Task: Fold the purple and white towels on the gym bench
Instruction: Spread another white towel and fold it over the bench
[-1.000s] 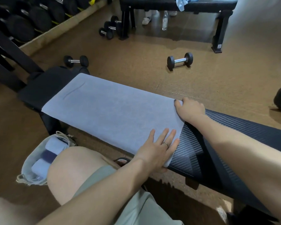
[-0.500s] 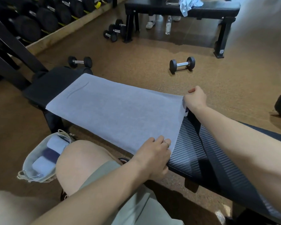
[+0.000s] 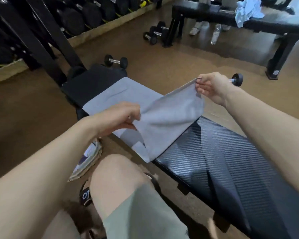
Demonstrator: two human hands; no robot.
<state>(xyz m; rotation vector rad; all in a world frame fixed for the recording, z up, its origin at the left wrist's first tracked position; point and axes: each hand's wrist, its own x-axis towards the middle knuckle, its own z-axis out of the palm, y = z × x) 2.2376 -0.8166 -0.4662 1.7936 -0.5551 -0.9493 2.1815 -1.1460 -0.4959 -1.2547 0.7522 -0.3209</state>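
A pale purple-grey towel lies along the black gym bench. Its right end is lifted off the pad. My left hand pinches the near corner of that end, and my right hand pinches the far corner, held higher. The lifted part sags between my hands over the flat part. The towel's far end still lies flat on the bench.
A mesh bag with rolled towels lies on the floor by my knee. Dumbbells lie on the brown floor beyond the bench. A second bench at the back carries a crumpled white cloth. Weight racks line the left.
Both hands have gripped the towel's right-end corners and raised them off the bench toward the left. Before, they lay on the flat towel.
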